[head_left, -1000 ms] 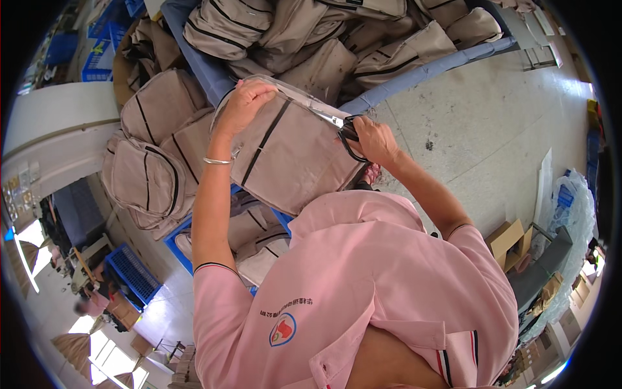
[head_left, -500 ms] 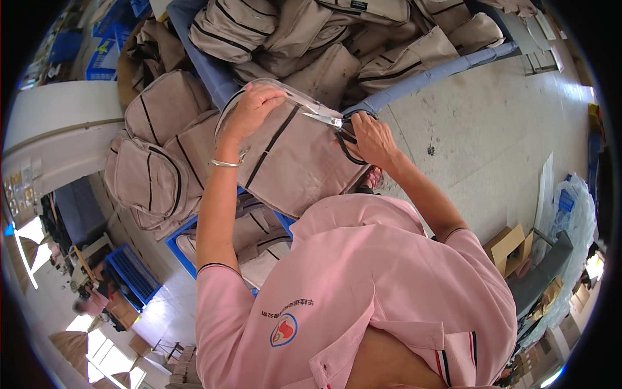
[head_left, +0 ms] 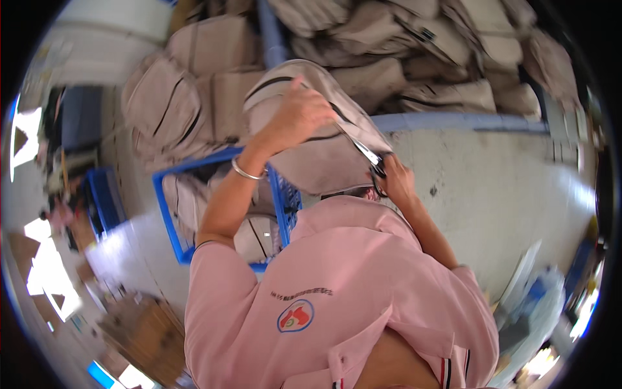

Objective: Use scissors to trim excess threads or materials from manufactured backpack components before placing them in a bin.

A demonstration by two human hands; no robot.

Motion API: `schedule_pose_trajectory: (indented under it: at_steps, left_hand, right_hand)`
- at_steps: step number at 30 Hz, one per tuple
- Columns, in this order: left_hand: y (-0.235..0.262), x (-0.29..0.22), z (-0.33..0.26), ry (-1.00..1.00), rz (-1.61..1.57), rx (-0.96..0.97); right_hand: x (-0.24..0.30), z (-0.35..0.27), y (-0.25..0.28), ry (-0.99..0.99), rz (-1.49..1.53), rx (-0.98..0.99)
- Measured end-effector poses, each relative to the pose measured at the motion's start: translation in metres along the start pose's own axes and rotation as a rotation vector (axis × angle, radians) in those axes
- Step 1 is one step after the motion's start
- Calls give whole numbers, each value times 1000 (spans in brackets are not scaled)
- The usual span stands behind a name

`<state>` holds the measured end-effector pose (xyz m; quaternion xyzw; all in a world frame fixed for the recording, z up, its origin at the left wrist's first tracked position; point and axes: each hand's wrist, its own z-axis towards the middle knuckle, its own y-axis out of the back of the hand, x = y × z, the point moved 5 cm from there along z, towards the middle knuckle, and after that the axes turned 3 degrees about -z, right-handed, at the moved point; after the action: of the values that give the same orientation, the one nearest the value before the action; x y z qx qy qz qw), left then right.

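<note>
A beige backpack (head_left: 321, 168) with black zips stands tilted in front of me. My left hand (head_left: 298, 120), a silver bangle at its wrist, is over the backpack's upper part. It is blurred, but the thumb stands apart from the fingers and nothing shows in its grasp. At the backpack's right side, my right hand (head_left: 398, 178) is closed on the black handles of a pair of scissors (head_left: 366, 152). The silver blades point up and left across the fabric toward my left hand. Part of the handles is hidden by my fingers.
More beige backpacks (head_left: 165, 107) are piled at the left. A blue crate (head_left: 170, 217) holding beige bags stands by my left arm. Beyond, a large blue-edged bin (head_left: 453, 122) is heaped with similar bags. Pale floor (head_left: 479, 175) extends to the right.
The backpack has turned and shows another face. My left hand has come away from its top edge and lies lower over it. The scissors have moved lower right with my right hand. The view has shifted.
</note>
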<state>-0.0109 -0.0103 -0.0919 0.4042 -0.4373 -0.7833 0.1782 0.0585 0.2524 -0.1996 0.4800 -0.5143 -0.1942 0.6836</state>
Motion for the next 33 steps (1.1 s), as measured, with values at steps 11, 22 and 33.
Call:
schedule_pose_trajectory:
  at_steps: [11,22,33]
  left_hand:
    - [15,-104,-275,938,-106,-592]
    - [126,-146,-422,1271,-127,-671]
    - [17,62,-281,1084,-378,-431]
  right_hand:
    - [-61,-60,22,-29,182,-72]
    - [-49,-74,16,-25,101,236]
    - [-123,-128,24,-317,78,183]
